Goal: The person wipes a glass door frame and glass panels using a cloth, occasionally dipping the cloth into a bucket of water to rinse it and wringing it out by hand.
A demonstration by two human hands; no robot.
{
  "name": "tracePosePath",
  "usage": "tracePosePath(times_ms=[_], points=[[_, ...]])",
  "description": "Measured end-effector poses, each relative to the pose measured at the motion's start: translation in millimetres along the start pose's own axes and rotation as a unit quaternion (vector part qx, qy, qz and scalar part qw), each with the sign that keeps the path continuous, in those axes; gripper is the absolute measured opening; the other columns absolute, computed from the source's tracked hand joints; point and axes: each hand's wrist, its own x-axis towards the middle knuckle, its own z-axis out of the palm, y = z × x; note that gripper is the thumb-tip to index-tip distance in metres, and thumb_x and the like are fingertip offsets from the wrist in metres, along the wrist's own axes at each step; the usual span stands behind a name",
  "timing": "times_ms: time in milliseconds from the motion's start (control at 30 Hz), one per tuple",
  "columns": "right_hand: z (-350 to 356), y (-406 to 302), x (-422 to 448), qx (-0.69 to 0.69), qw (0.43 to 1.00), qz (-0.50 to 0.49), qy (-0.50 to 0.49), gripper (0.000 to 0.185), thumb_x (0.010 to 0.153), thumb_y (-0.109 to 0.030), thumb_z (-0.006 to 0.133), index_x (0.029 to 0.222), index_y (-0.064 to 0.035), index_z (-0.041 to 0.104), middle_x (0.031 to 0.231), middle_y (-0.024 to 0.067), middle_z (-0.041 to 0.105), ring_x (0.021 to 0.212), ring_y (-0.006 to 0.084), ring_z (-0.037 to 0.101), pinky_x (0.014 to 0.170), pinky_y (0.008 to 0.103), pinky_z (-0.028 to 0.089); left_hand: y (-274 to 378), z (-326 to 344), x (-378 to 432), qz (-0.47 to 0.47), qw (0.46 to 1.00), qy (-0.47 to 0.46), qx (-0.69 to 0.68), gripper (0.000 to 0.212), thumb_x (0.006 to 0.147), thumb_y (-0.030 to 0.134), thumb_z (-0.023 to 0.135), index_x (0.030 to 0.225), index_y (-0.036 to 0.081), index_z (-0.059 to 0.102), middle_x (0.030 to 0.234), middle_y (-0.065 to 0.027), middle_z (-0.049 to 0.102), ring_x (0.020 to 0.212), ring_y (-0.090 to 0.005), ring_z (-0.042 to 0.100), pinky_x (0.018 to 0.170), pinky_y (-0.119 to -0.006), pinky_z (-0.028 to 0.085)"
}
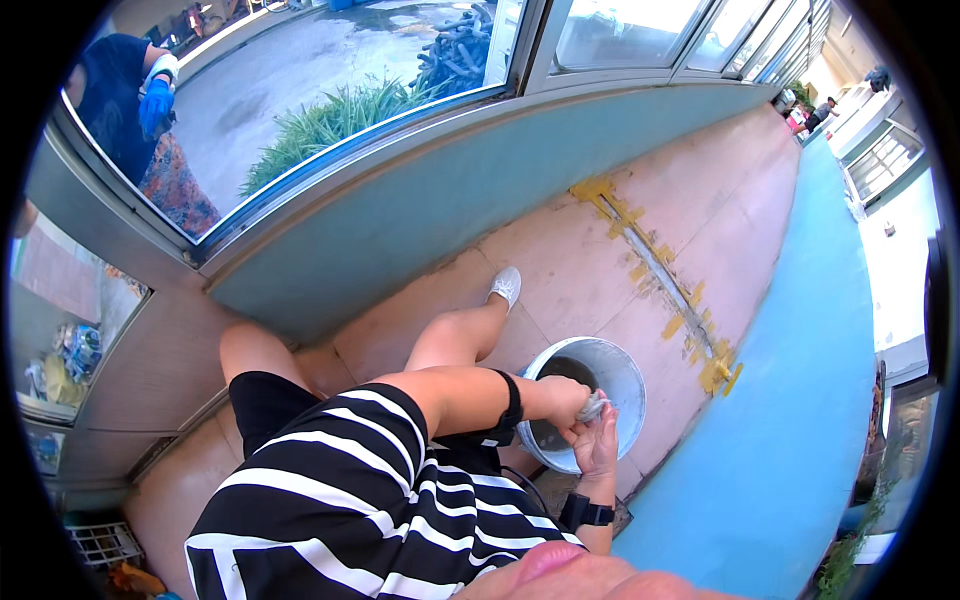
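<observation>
A small wet grey-white cloth (592, 407) is bunched between my two hands, above the mouth of a round whitish bucket (628, 375). My left hand (564, 401) is closed around the left end of the cloth. Beside and below it, my right hand (598, 444) holds the other end, palm turned partly up, over the bucket's near rim. Murky liquid (568, 369) shows in the bucket, which stands on pinkish floor tiles. The hands hide part of it.
Yellow patches (671, 326) border a grey strip (652, 262) across the floor. A low teal wall (450, 195) runs under windows; a blue surface (765, 480) lies right. A blue-gloved person (112, 112) shows at the window; another person (821, 112) is far off. My white shoe (507, 286) is beyond the bucket.
</observation>
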Motion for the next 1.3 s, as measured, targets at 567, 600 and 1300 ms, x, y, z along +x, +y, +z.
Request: tracePosePath(times_ms=[567,600,1300], points=[[-17.2,-68.8,-61.6,-0.316,0.923,-0.155,0.153,0.04,0.096,-0.008,0.049,0.136,-0.008,0.045,0.113,0.0092,0.06,0.089,0.0174,0.064,0.065,0.0295,0.056,18.7,11.2,0.0,0.165,0.983,0.061,-0.061,0.098,0.071,0.036,0.079,0.142,-0.003,0.025,0.128,-0.0289,0.049,0.115,-0.0404,0.053,0.098,-0.043,0.043],[-3.8,-67.7,-61.5,-0.319,0.928,-0.151,0.118,0.041,0.096,-0.008,0.049,0.137,-0.0073,0.044,0.114,0.0096,0.059,0.09,0.0182,0.065,0.067,0.0302,0.056,22.7,0.5,-4.0,0.189,0.973,0.103,-0.08,0.1,0.071,0.035,0.08,0.143,-0.004,0.022,0.126,-0.0286,0.049,0.114,-0.0405,0.053,0.097,-0.042,0.043],[147.7,-39.7,-59.6,-0.32,0.893,-0.308,-0.075,0.048,0.09,0.005,0.05,0.136,-0.0008,0.04,0.123,0.0115,0.052,0.106,0.0181,0.057,0.086,0.0302,0.053,26.1,-85.2,-127.4,0.237,0.893,0.278,-0.263,0.026,0.073,0.013,0.065,0.096,0.002,0.058,0.081,-0.0115,0.063,0.072,-0.0221,0.063,0.065,-0.035,0.051]])
